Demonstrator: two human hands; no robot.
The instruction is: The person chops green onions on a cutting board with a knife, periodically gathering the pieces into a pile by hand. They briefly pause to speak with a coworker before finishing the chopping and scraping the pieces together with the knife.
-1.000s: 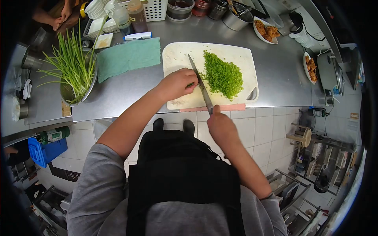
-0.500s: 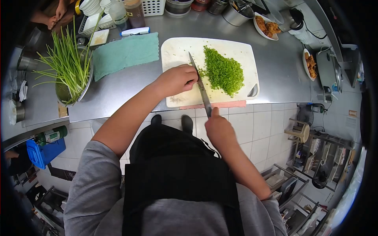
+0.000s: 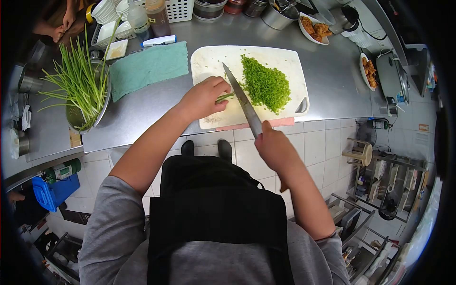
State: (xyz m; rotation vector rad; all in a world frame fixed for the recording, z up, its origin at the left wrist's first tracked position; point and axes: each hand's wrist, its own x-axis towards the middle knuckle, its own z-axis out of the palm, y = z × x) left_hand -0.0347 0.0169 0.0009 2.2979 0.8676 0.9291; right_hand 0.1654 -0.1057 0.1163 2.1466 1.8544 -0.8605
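My right hand [image 3: 274,146] is wrapped round the handle of a kitchen knife [image 3: 244,103], whose blade points up and left across the white cutting board [image 3: 209,61]. On the board's left half, my left hand [image 3: 205,97] is closed on a short bunch of green onions [image 3: 224,98], with the cut ends poking out toward the blade. The blade lies just right of those ends, with a small gap between. Right of the knife spreads a heap of finely chopped green onion [image 3: 267,84]. A pinkish cloth [image 3: 280,122] shows under the board's near edge.
Left on the steel counter [image 3: 142,114], a metal bowl [image 3: 105,107] holds whole green onions [image 3: 80,80]. A green towel [image 3: 149,69] lies beside it. Fried food fills two white dishes [image 3: 324,40] at right. Another person's hands [image 3: 61,28] show at top left.
My left hand has turned and drawn slightly left, so the green onion ends now show. The knife has shifted a little left and apart from my left fingers, its handle lower.
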